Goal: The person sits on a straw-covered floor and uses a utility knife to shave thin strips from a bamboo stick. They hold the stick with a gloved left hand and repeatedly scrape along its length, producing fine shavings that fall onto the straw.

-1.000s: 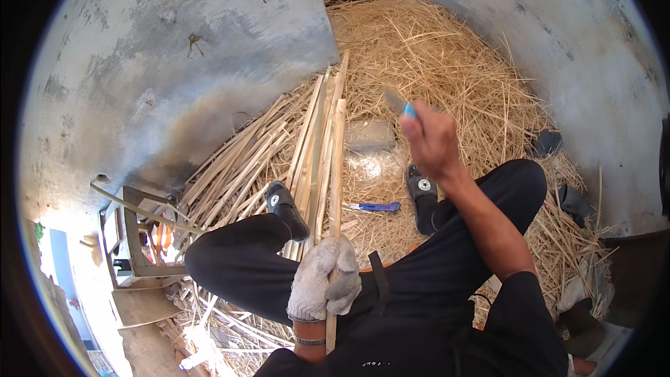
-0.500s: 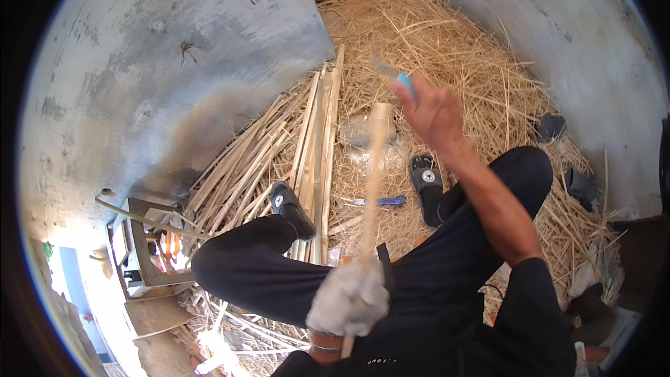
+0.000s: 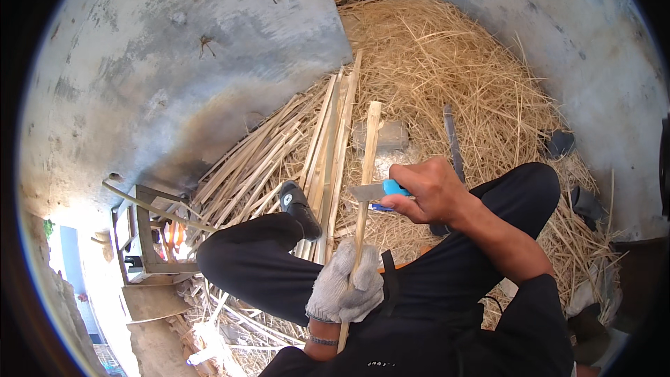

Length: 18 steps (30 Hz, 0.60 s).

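Observation:
My left hand [image 3: 346, 282], in a grey knit glove, is closed around the lower part of a pale bamboo strip [image 3: 370, 145]. The strip stands up and away from my lap, its far end raised above the floor. My bare right hand [image 3: 431, 192] grips a knife [image 3: 395, 188] by its bright blue handle. The knife's grey blade lies across the strip, a little beyond the gloved hand. Whether the edge bites into the strip I cannot tell. Part of a darker blue tool [image 3: 380, 207] shows behind the knife, on the straw.
Long split bamboo strips [image 3: 328, 139] lie left of centre beside a thick layer of straw shavings [image 3: 447, 49]. A grey brick [image 3: 391, 135] and a long dark blade [image 3: 452, 136] lie ahead. Concrete walls [image 3: 195, 49] enclose both sides; a wooden frame [image 3: 129, 237] stands at left.
My right hand has come down and nearer with the knife, from beyond the strip's far end onto its middle. My left hand keeps its grip. The long dark blade has come into sight.

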Available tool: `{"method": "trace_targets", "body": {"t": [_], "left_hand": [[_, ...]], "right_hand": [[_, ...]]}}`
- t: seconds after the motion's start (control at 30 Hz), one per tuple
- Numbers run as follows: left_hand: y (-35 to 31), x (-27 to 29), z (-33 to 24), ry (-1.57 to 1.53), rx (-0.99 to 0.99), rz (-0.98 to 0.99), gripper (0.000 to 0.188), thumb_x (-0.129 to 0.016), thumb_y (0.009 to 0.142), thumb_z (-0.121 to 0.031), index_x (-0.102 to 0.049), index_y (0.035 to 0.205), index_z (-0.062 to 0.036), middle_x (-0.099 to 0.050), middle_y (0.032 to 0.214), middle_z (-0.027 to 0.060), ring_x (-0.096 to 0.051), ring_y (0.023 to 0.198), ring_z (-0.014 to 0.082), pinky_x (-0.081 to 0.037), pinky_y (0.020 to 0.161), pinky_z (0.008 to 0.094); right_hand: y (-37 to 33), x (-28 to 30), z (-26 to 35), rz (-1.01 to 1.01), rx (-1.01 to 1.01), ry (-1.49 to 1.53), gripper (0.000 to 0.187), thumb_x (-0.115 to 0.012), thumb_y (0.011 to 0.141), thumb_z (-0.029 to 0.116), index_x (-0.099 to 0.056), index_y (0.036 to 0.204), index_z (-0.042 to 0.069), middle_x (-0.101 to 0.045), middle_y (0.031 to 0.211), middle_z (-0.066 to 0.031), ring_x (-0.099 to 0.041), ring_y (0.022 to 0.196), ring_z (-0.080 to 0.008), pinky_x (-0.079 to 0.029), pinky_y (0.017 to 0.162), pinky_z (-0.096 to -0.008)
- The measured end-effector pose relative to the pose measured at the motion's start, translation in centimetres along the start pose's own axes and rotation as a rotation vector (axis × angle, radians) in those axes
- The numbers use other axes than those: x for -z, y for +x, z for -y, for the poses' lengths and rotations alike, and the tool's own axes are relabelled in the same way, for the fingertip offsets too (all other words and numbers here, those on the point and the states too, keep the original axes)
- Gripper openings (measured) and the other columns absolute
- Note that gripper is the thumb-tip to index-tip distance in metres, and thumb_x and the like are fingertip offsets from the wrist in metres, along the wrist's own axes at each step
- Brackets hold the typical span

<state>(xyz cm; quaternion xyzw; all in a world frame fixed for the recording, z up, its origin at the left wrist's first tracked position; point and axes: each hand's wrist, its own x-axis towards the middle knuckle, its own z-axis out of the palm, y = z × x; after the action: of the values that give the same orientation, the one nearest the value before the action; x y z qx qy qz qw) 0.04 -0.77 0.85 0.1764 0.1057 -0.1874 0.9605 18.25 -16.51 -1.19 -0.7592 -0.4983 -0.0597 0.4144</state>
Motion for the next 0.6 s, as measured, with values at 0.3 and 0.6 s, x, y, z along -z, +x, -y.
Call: {"method": "trace_targets", "body": {"t": [0.3,0.6], "left_hand": [[-0.1,-1.8,-0.3,0.289,-0.034,-0.296,0.043,-0.039,0.107,-0.044,-0.049,0.082,-0.0106,-0.037,0.046,-0.0005,-0.03,0.029,0.0106,-0.024,0.027,0.0252],[-2.4,-1.6,0.0,0.294,0.05,-0.178,0.045,-0.042,0.105,-0.047,-0.048,0.078,-0.0116,-0.036,0.046,-0.001,-0.03,0.03,0.0101,-0.025,0.027,0.0261]], "right_hand": [[0.1,-0.4,0.2,-0.048,0.033,-0.113,0.046,-0.065,0.092,0.048,-0.052,0.073,0.009,-0.052,0.053,-0.0077,-0.053,0.043,-0.0288,-0.04,0.043,-0.0399],[3.6,3.0,-6.0,-0.327,-0.534,-0.277,0.05,-0.055,0.099,0.049,-0.057,0.074,0.006,-0.055,0.053,-0.0072,-0.05,0.04,-0.0203,-0.04,0.042,-0.0392]]}}
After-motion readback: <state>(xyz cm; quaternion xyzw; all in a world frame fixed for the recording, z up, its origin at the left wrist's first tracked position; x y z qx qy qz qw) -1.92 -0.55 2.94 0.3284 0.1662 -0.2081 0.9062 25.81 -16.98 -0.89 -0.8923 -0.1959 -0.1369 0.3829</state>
